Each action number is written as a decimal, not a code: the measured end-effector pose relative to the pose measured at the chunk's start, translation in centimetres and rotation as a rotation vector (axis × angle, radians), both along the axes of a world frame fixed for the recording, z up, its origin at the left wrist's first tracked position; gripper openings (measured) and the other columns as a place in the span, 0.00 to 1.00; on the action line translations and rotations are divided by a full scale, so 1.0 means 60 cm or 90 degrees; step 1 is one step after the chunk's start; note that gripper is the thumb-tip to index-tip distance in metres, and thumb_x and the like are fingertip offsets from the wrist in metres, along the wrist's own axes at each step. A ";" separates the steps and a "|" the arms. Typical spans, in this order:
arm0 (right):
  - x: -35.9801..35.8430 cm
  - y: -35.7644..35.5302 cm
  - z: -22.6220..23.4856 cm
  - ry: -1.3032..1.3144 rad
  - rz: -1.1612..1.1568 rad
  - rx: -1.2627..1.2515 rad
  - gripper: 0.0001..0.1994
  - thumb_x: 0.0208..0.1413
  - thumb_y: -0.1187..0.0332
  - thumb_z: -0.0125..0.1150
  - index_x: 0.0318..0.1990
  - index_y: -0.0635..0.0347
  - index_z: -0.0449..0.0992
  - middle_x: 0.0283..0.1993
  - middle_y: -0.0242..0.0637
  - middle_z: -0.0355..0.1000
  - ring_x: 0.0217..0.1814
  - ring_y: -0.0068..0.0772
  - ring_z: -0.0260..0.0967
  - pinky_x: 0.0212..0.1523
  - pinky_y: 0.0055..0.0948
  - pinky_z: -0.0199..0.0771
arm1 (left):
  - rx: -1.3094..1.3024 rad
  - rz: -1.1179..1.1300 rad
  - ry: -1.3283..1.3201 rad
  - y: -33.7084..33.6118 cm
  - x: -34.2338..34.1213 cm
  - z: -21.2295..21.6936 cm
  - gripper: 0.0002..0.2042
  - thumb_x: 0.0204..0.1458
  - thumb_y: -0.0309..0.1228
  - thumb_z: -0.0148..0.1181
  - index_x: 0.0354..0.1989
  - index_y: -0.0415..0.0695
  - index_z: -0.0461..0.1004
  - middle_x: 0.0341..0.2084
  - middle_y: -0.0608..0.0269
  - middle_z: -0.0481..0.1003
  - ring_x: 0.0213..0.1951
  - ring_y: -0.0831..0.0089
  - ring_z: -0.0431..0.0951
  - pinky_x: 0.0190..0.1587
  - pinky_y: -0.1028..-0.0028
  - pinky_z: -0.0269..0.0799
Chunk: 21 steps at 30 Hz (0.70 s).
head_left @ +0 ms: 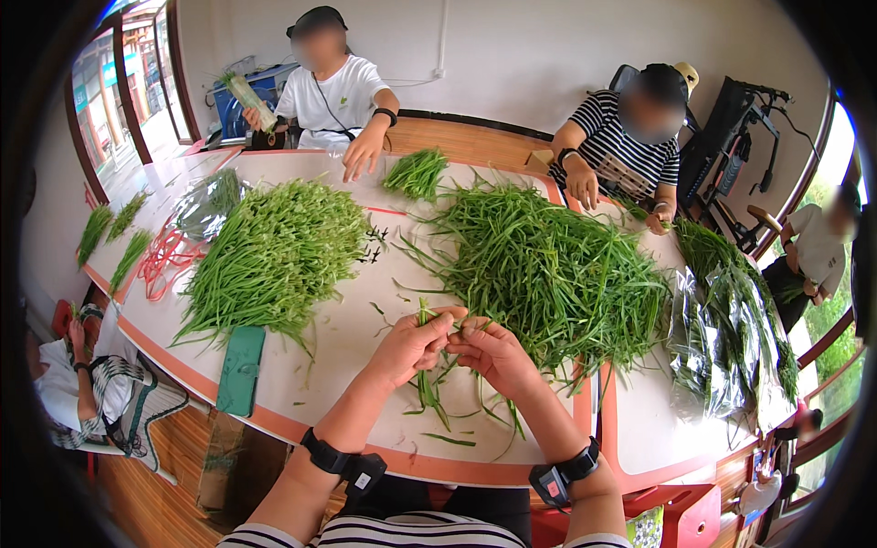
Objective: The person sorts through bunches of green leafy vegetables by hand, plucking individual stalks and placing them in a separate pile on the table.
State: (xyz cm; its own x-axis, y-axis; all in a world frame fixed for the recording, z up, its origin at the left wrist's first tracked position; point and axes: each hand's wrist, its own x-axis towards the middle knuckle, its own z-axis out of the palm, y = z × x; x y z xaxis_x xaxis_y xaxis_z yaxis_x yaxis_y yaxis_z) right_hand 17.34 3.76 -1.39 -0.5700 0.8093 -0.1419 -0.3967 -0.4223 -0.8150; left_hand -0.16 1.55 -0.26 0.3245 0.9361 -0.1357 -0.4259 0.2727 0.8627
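Near the table's front edge, my left hand [413, 347] and my right hand [493, 354] meet fingertip to fingertip, both closed in a pinch. Between them are a few green stalks [423, 310], whose tips poke out above my left fingers; the fingers hide the rest. Loose green leaves [429, 399] lie on the table below my hands. Just beyond my right hand spreads a big tangled heap of long green leafy stalks [548, 265]. To the left is a neater pile of thin green stems with pale tips [283, 242].
A green phone case [241, 370] lies at the front left edge. Red ties [169, 260] and a clear bag [208, 208] sit farther left, and foil-like bags of greens [722, 338] on the right. Across the table, a person's hand [365, 151] reaches over it; another person handles stalks.
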 end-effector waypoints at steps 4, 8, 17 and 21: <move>0.008 0.004 -0.007 -0.001 -0.031 -0.052 0.08 0.55 0.64 0.53 0.39 0.56 0.68 0.32 0.32 0.72 0.33 0.22 0.70 0.35 0.21 0.70 | 0.031 0.047 -0.009 0.009 -0.002 -0.006 0.14 0.56 0.40 0.49 0.44 0.43 0.70 0.18 0.74 0.63 0.18 0.85 0.59 0.20 0.83 0.55; 0.029 0.021 -0.010 -0.017 -0.082 -0.043 0.07 0.54 0.63 0.54 0.33 0.56 0.69 0.24 0.28 0.68 0.25 0.20 0.65 0.31 0.21 0.68 | 0.051 0.136 -0.086 0.018 -0.011 -0.002 0.14 0.57 0.40 0.47 0.40 0.42 0.69 0.32 0.64 0.72 0.38 0.73 0.73 0.39 0.72 0.69; 0.047 0.028 0.022 -0.194 -0.019 0.020 0.07 0.55 0.66 0.53 0.30 0.59 0.70 0.21 0.28 0.65 0.22 0.19 0.61 0.26 0.20 0.64 | 0.071 0.158 -0.313 0.025 -0.052 0.005 0.11 0.58 0.40 0.44 0.36 0.47 0.67 0.20 0.70 0.68 0.29 0.73 0.72 0.36 0.73 0.67; 0.059 0.035 0.008 -0.368 -0.076 0.194 0.10 0.53 0.65 0.56 0.34 0.65 0.72 0.22 0.29 0.69 0.21 0.20 0.64 0.24 0.21 0.66 | 0.063 0.032 -0.371 0.021 -0.065 0.007 0.12 0.58 0.43 0.42 0.37 0.49 0.67 0.13 0.75 0.53 0.15 0.83 0.50 0.16 0.83 0.49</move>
State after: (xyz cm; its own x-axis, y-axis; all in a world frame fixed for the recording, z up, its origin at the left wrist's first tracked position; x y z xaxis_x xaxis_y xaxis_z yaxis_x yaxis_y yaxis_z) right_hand 20.91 5.85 -0.90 -0.3744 0.9146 -0.1526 0.1105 -0.1194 -0.9867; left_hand -4.07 2.83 0.15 0.2750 0.9512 0.1399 -0.8469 0.1708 0.5035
